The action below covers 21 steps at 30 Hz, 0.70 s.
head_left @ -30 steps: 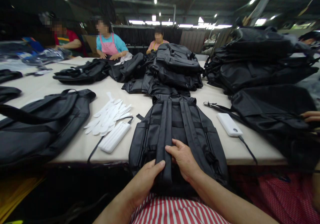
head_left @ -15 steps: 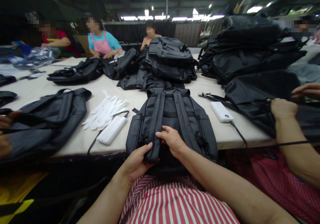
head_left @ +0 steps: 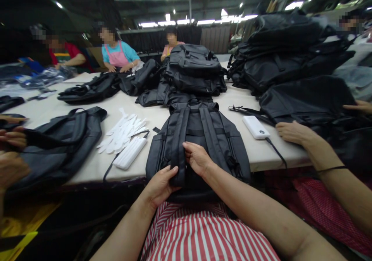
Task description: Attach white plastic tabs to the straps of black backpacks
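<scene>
A black backpack lies on its front on the table, with its padded back and shoulder straps facing up. Its nearer end hangs over the table edge toward me. My left hand grips the lower end of a shoulder strap from the left. My right hand rests its fingers against the same strap from the right. My striped top shows below both forearms. Part of the backpack's lower end is hidden by my hands.
A pale table holds flat white pieces and several black backpacks. A white power bank lies by the pieces, and another has a cable. A co-worker's hand rests nearby at right; another person's hands hold a backpack at left.
My hands and the backpack sit higher in the view as the camera has tilted. The co-worker's hand on the right has moved left, closer to the white power bank.
</scene>
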Available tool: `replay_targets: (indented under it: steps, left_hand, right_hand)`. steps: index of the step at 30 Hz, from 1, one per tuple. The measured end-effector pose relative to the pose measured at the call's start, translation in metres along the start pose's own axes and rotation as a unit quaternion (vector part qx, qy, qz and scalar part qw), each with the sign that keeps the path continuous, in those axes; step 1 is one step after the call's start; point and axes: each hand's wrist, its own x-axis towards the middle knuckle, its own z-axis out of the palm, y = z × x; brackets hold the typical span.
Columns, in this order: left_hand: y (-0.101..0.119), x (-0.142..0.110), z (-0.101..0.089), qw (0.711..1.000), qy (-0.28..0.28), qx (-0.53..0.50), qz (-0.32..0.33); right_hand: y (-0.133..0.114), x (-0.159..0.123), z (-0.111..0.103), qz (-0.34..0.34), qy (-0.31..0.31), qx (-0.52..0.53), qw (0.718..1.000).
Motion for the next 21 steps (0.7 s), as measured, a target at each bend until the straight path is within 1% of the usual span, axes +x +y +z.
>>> replay_targets:
  steps: [5, 9, 11, 14, 17, 21]
  left_hand:
    - [-0.007, 0.002, 0.003, 0.999, 0.047, 0.002, 0.025]
    - [-0.012, 0.002, 0.006, 0.996, 0.074, 0.021, 0.048]
    - [-0.013, 0.002, 0.005, 0.996, 0.068, 0.011, 0.060]
    - [-0.011, 0.005, 0.000, 0.998, 0.024, -0.011, 0.061]
    - [-0.002, 0.009, -0.003, 1.000, -0.014, -0.016, 0.018]
    - [0.017, 0.016, 0.000, 0.994, -0.009, -0.048, -0.096]
  right_hand:
    - [0.002, 0.007, 0.004, -0.005, -0.014, -0.033, 0.999]
    - [0.005, 0.013, 0.003, -0.003, 0.042, -0.054, 0.998]
    - [0.005, 0.016, 0.002, 0.006, 0.067, -0.064, 0.996]
    - [0.004, 0.019, 0.002, 0.018, 0.087, -0.076, 0.993]
    - [0.002, 0.021, 0.007, 0.006, 0.081, -0.092, 0.992]
    - [0.000, 0.019, 0.014, -0.028, 0.065, -0.115, 0.991]
